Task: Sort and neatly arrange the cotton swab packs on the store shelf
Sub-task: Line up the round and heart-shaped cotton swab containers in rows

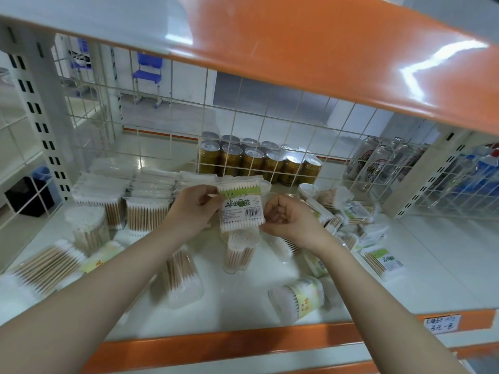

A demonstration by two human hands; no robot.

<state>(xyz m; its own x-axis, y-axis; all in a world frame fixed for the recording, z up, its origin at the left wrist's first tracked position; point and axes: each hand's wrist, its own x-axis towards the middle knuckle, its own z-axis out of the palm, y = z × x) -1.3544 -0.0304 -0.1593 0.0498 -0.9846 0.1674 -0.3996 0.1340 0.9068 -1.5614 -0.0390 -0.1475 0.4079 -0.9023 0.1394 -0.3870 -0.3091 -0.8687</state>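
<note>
I hold one flat cotton swab pack (241,205) with a green label and barcode upright above the middle of the white shelf (432,279). My left hand (193,209) grips its left edge with thumb and fingers. My right hand (290,220) pinches its lower right corner, fingers curled. Neat stacks of swab packs (145,193) stand at the back left. Loose packs lie scattered below my hands (239,251) and in a jumble on the right (348,214). A round tub of swabs (299,295) lies on its side near the front edge.
A wire grid back panel (270,125) closes the shelf's rear; gold cans (256,160) and beer cans (378,160) stand behind it. An orange shelf (337,55) hangs overhead. The orange front rail (243,344) carries a price tag (442,322). A slotted upright (37,117) stands left.
</note>
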